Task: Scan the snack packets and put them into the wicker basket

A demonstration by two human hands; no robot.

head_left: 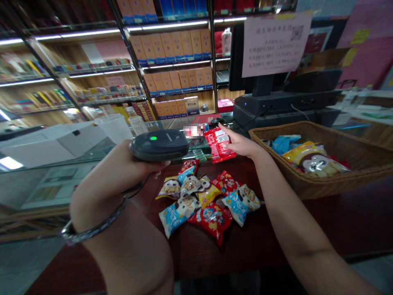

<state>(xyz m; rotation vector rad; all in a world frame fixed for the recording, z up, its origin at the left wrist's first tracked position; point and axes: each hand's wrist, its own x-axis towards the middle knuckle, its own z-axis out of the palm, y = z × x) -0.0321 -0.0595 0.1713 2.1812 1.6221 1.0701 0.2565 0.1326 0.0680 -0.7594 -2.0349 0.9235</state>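
Observation:
My left hand (135, 166) is closed around the grip of a black barcode scanner (159, 144), which has a green light on top and points right. In my right hand (241, 143) is a small red snack packet (218, 143), its back with a white label turned toward me. The packet is in front of the scanner's nose, a short way apart from it. Below both hands a pile of snack packets lies on the dark red counter (196, 262): a red packet (213, 221), a blue and white packet (178, 211), a yellow packet (207, 191) and several others.
To the right stands a wicker basket (319, 184) with a yellow packet (316, 157) and a blue packet (285, 143) inside. Behind it is a monitor (238, 57) with a paper notice. A white box (58, 141) sits on the glass display case at left. Stocked shelves (172, 63) line the back.

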